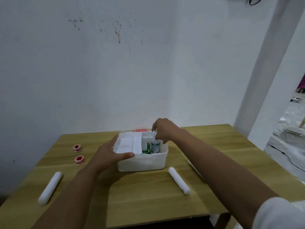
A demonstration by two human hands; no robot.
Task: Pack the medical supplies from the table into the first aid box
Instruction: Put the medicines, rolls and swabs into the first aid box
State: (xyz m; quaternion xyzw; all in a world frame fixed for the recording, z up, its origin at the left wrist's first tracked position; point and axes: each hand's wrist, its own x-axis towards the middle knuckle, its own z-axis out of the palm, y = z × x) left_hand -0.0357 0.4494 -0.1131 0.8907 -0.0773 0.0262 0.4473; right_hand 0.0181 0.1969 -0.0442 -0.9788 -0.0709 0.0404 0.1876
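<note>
The white translucent first aid box (143, 163) stands open in the middle of the wooden table (148, 195). My left hand (109, 154) grips its near left corner, thumb along the front rim. My right hand (162, 129) holds the top of a white bottle (156, 146) standing in the box's right compartment. A green carton (147, 148) sits beside the bottle. White gauze packets (128, 143) fill the left part. On the table lie two white bandage rolls, one at the left (50, 188) and one at the right (179, 180), plus two red tape spools (76, 148) (79, 159).
A white wall rises right behind the table. A red piece (141, 130), possibly part of the lid, shows behind the box. The table's right edge borders a doorway with a cluttered floor (287, 133). A flat white object (195, 169) lies under my right forearm.
</note>
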